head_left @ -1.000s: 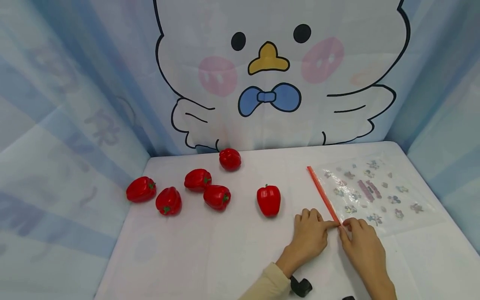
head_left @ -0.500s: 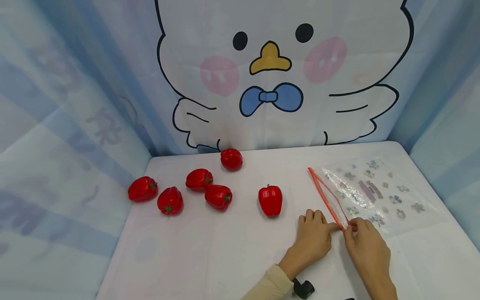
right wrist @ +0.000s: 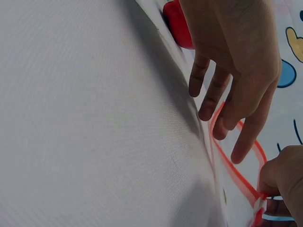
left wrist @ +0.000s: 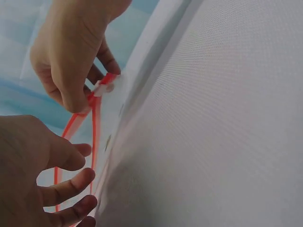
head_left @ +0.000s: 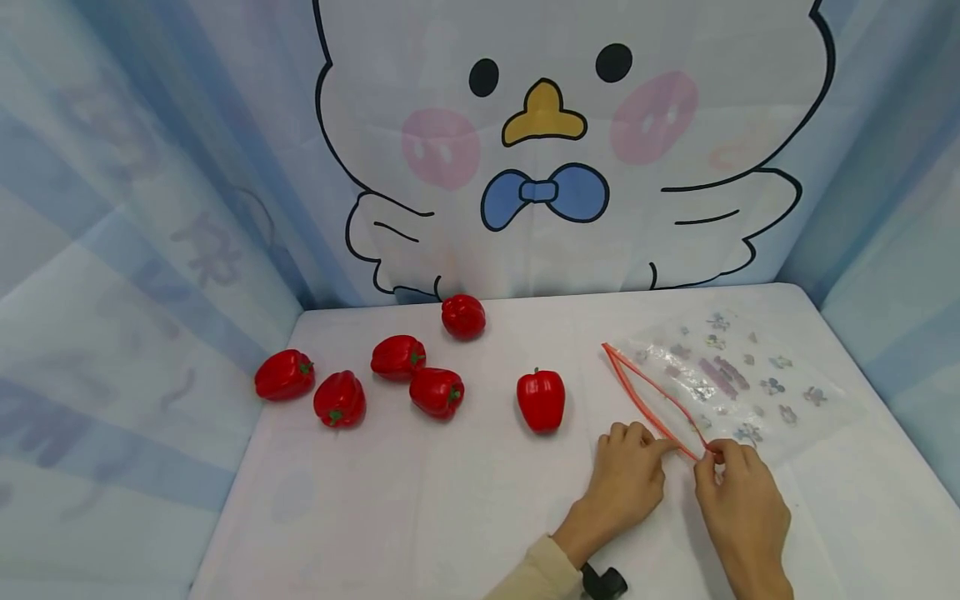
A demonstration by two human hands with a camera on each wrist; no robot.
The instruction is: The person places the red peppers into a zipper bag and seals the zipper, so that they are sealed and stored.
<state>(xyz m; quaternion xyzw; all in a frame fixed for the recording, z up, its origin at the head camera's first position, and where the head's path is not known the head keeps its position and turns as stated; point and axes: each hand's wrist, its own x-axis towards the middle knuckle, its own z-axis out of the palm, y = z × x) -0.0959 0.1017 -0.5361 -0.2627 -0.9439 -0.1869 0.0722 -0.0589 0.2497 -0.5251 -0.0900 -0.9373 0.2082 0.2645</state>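
Observation:
A clear zip bag (head_left: pixel 750 400) with a red-edged mouth and a printed floral pattern lies at the right of the table. Its mouth gapes, the two red strips spread apart. My right hand (head_left: pixel 742 508) pinches the near end of the red edge (left wrist: pixel 97 90) between thumb and fingers. Close by, my left hand (head_left: pixel 628 471) has its fingers spread near the mouth, holding nothing; whether the index fingertip touches the strip I cannot tell. Left of the hands, a red bell pepper (head_left: pixel 541 402) stands upright.
Several more red peppers (head_left: pixel 437 393) lie at the left and back of the white table (head_left: pixel 420 508). A small black object (head_left: pixel 604 582) shows under the left wrist. A cartoon-printed curtain (head_left: pixel 555 250) hangs behind.
The bag's red edges have parted from one flat line into a gaping mouth. My right hand has shifted slightly right, keeping its pinch. My left fingers have loosened from the edge.

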